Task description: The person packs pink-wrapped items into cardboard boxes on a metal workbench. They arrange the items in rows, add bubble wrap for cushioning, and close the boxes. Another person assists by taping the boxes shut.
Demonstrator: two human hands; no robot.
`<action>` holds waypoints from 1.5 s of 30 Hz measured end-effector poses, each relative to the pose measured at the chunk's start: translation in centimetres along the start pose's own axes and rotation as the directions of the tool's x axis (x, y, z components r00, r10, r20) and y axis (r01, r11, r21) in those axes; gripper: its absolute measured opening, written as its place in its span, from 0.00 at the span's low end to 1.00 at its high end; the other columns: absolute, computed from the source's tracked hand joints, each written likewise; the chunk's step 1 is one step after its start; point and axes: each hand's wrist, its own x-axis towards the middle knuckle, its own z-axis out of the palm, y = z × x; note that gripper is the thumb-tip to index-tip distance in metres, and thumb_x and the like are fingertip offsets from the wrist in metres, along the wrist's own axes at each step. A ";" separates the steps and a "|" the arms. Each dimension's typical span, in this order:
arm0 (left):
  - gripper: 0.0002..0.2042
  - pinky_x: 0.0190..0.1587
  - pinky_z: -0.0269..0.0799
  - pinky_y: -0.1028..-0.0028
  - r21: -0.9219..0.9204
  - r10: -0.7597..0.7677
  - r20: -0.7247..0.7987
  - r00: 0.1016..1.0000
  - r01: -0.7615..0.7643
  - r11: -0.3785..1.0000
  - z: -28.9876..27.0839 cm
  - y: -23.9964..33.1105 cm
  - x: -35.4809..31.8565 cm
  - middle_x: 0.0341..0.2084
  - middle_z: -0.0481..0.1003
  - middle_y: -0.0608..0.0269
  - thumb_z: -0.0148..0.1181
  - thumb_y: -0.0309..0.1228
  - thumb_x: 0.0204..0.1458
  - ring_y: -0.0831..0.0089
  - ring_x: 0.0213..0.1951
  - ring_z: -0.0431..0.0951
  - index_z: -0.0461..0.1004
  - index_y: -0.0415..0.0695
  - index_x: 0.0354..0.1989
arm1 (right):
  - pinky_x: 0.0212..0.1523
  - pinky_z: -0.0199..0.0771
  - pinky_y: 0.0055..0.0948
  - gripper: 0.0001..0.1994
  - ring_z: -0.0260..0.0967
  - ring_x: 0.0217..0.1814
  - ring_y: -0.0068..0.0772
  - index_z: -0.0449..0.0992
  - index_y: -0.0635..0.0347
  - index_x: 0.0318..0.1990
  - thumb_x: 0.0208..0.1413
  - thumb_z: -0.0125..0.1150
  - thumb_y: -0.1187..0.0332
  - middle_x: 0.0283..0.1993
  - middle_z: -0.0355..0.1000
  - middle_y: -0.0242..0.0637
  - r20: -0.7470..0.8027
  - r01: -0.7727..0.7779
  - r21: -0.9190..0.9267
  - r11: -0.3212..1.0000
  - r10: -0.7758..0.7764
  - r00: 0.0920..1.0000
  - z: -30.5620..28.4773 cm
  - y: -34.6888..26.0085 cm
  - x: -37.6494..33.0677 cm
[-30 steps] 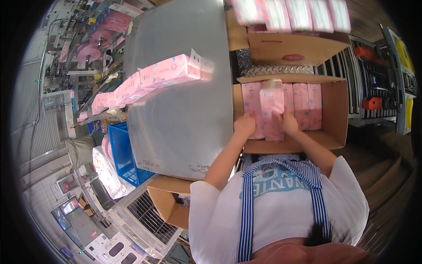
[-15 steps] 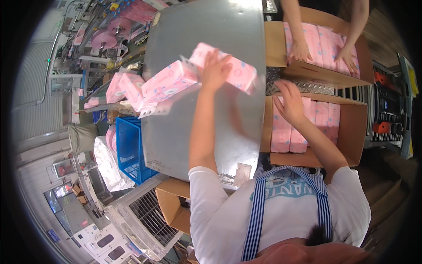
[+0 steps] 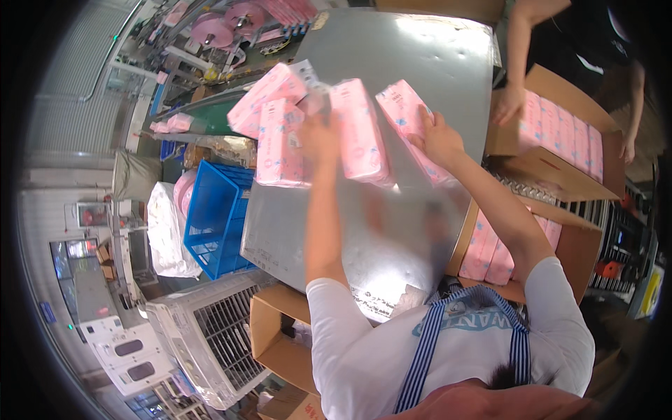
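Several pink plastic-wrapped tissue packs lie on the metal table. My right hand [image 3: 441,143] is closed against the right-hand tissue pack [image 3: 406,115], its fingers and thumb on the pack's right side. Blurred by motion, my left hand [image 3: 319,143] is between the middle tissue pack [image 3: 360,133] and the left tissue pack [image 3: 278,150], and its fingers cannot be made out. One more tissue pack [image 3: 268,98] lies slanted behind the left one, beside a pale dotted wrapper [image 3: 308,77].
Two cardboard boxes hold rows of pink packs: a near box [image 3: 584,241] and a far box [image 3: 577,175], where another person's hand [image 3: 509,105] is at the flap. A blue crate [image 3: 220,227] stands left of the metal table [image 3: 297,231]. Machinery with pink rolls [image 3: 212,31] is beyond.
My right hand has gone from above the near box to a pack on the table. My left hand has left the pack it was on. The other person's hands have come off the boxed packs.
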 end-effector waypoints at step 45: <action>0.27 0.61 0.60 0.64 -0.778 0.187 0.591 0.784 0.616 -0.122 -0.1 -0.8 -26.8 0.62 0.58 0.61 0.43 0.42 0.60 0.65 0.61 0.60 0.52 0.45 0.65 | 0.66 0.47 0.32 0.24 0.51 0.66 0.36 0.56 0.67 0.63 0.64 0.34 0.61 0.63 0.57 0.43 -0.352 0.311 0.917 0.251 0.141 0.925 0.9 11.6 -25.2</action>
